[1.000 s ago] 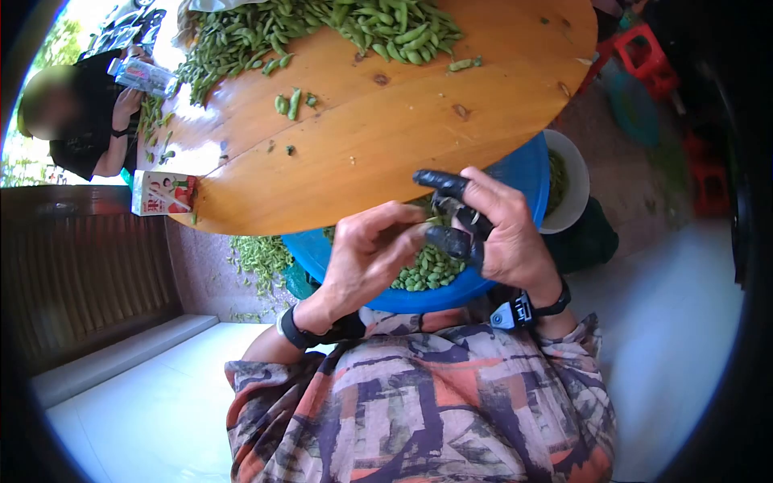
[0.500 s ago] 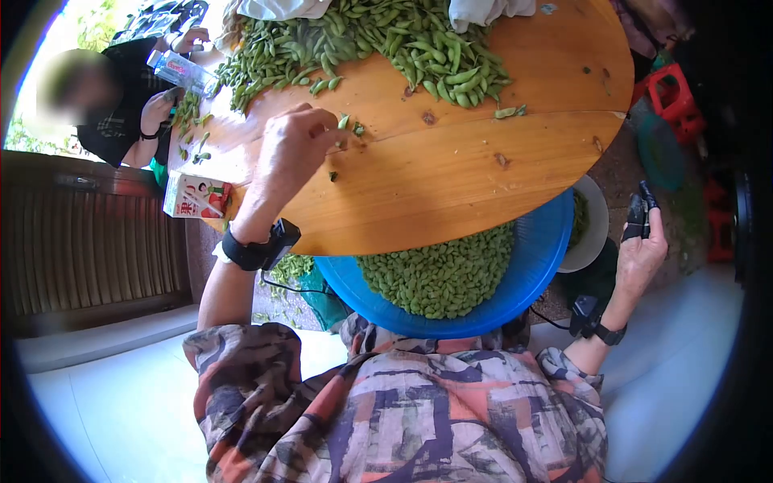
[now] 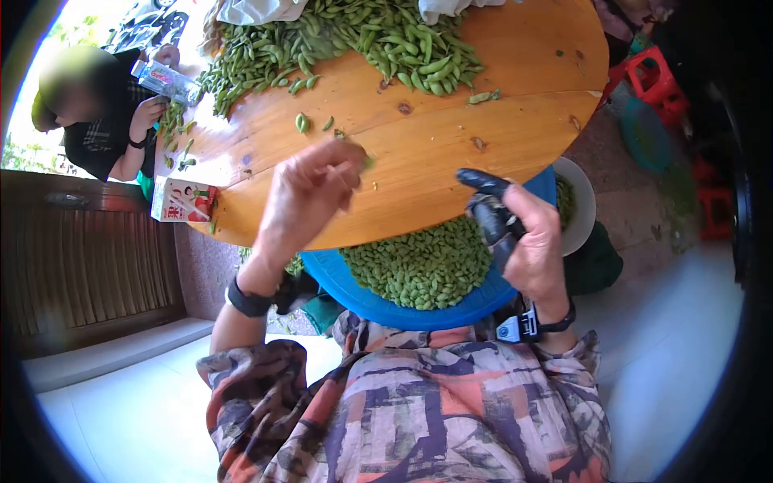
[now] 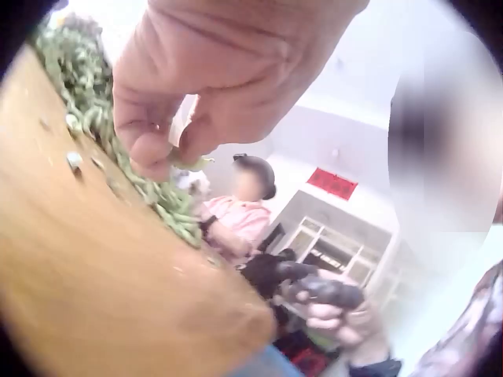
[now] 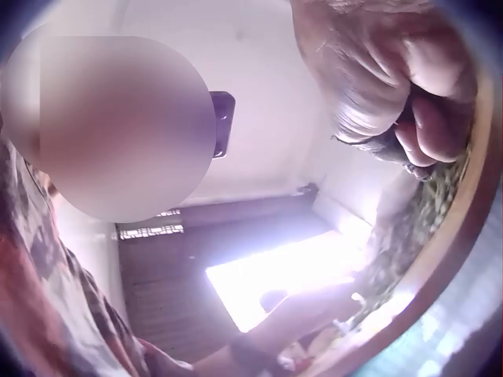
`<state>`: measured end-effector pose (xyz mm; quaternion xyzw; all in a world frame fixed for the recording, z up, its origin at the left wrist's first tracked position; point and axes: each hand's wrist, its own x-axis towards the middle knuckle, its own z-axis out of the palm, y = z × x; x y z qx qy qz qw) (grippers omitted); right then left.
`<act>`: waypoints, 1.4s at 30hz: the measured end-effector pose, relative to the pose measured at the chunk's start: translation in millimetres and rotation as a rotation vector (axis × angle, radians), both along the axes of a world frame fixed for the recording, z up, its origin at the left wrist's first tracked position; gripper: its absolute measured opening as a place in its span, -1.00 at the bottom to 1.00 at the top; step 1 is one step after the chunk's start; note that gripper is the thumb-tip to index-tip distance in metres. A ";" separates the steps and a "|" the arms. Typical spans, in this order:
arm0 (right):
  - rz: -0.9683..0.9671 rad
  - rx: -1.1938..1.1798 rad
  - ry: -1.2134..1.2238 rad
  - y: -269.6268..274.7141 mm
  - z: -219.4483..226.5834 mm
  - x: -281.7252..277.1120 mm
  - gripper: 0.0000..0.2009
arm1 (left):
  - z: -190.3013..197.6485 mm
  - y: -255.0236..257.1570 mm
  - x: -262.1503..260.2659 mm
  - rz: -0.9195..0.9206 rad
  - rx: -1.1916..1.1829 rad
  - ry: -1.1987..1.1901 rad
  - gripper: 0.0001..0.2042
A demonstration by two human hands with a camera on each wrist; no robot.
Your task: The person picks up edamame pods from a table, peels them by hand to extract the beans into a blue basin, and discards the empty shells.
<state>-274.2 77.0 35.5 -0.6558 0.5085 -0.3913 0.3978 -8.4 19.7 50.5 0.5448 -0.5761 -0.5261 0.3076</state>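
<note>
My left hand [image 3: 310, 189] is raised over the front of the wooden table [image 3: 386, 189]. Between its thumb and fingertips it pinches a green soybean pod [image 4: 192, 164], blurred in the head view. Black covers [image 3: 493, 221] wrap the thumb and some fingers of my right hand [image 3: 535, 241], which hovers by the table edge with its fingers loosely bent and nothing visible in them. Below the hands, a blue basin [image 3: 394, 315] holds many shelled green soybeans [image 3: 423, 270], part of it hidden under the tabletop. A few loose pods [image 3: 302, 123] lie just beyond my left hand.
A large heap of soybean pods [image 3: 346, 40] covers the far side of the table. A juice carton [image 3: 183, 200] stands at the left edge, near another person [image 3: 101, 121] with a plastic bottle [image 3: 167, 83]. A white bowl [image 3: 581, 205] and red stools [image 3: 656, 84] are to the right.
My left hand reached from above the basin to the loose pods and now draws back with one. The right hand swung out to the right, then came back beside the basin.
</note>
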 end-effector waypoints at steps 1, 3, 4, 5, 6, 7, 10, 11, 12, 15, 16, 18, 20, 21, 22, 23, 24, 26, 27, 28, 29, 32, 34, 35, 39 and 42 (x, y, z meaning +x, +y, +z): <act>0.027 -0.002 -0.014 -0.2 -2.5 6.4 -0.67 | -0.9 11.5 -8.5 -0.031 0.037 0.171 -0.94; 0.013 0.160 -0.122 1.7 7.2 19.2 -0.67 | -1.5 28.4 -23.6 -0.053 0.179 0.265 -0.95; 0.007 0.139 -0.162 0.6 6.4 23.7 -0.67 | -5.2 35.5 -32.9 -0.019 0.235 0.310 -0.96; 0.003 0.115 -0.200 -1.1 4.4 27.1 -0.67 | -7.3 41.3 -42.2 0.005 0.234 0.296 -0.96; -0.006 0.107 -0.249 -2.9 -3.5 31.3 -0.65 | -15.7 43.5 -48.5 -0.035 0.170 0.297 -0.94; 0.003 0.103 -0.247 -4.5 -8.5 32.6 -0.65 | -23.1 44.0 -50.4 -0.071 0.103 0.293 -0.91; -0.125 0.070 -0.164 -10.3 -21.0 29.0 -0.64 | -26.7 20.2 -42.6 -0.099 -0.351 -0.133 -0.90; -0.178 0.037 -0.135 -11.9 -19.4 27.7 -0.65 | -24.7 6.3 -31.3 -0.098 -0.592 -0.354 -0.90; -0.191 0.038 -0.132 -12.8 -20.1 23.2 -0.66 | -22.5 -4.0 -17.7 -0.108 -0.638 -0.488 -0.93; -0.212 0.064 -0.155 -14.6 -22.8 9.9 -0.65 | -5.4 -27.9 22.0 -0.076 -0.502 -0.506 -0.92; -0.216 0.105 -0.162 -14.6 -20.5 7.7 -0.67 | -3.2 -35.3 34.9 -0.013 -0.540 -0.546 -0.92; -0.215 0.200 -0.202 -14.0 -21.5 7.0 -0.69 | -6.0 -56.0 57.8 0.067 -0.482 -0.665 -0.90; -0.196 0.191 -0.191 -14.6 -23.1 10.7 -0.69 | -11.3 -67.9 64.1 0.109 -0.409 -0.718 -0.89; -0.185 0.184 -0.182 -14.7 -23.0 12.2 -0.69 | -18.3 -71.5 65.7 0.062 -0.387 -0.705 -0.87; -0.185 0.182 -0.183 -14.8 -22.4 12.7 -0.69 | -26.4 -74.4 66.8 0.015 -0.366 -0.690 -0.85; -0.175 0.199 -0.170 -15.6 -21.0 12.6 -0.69 | -36.5 -77.0 67.0 0.056 -0.353 -0.650 -0.85; -0.167 0.215 -0.159 -15.9 -20.6 12.3 -0.68 | -39.5 -79.9 65.9 0.069 -0.339 -0.691 -0.85; -0.182 0.173 -0.148 -15.9 -22.4 12.3 -0.68 | -43.6 -81.8 65.0 0.076 -0.330 -0.728 -0.86; -0.191 0.131 -0.136 -15.3 -22.7 12.0 -0.68 | -41.3 -77.9 62.1 0.079 -0.400 -0.792 -0.86; -0.193 0.128 -0.135 -14.8 -22.0 11.4 -0.68 | -39.8 -75.3 60.2 0.085 -0.470 -0.858 -0.87; -0.187 0.155 -0.141 -14.4 -21.1 11.1 -0.68 | -41.2 -74.7 60.6 0.086 -0.474 -0.857 -0.87; -0.165 0.176 -0.134 -13.5 -19.6 9.6 -0.68 | -41.3 -72.6 62.2 0.062 -0.497 -0.799 -0.88; -0.156 0.169 -0.117 -12.4 -20.9 10.3 -0.68 | -37.4 -68.8 60.0 0.018 -0.565 -0.809 -0.89; -0.154 0.130 -0.140 -12.4 -23.2 11.8 -0.68 | -36.2 -68.7 60.6 0.016 -0.570 -0.809 -0.89; -0.079 0.191 -0.218 -9.2 -18.5 7.4 -0.68 | -20.9 -57.6 53.6 0.071 -0.364 -0.497 -0.96; 0.018 0.277 -0.413 -7.8 -5.6 11.0 -0.66 | -1.9 -20.0 17.6 -0.027 -0.105 0.091 -0.95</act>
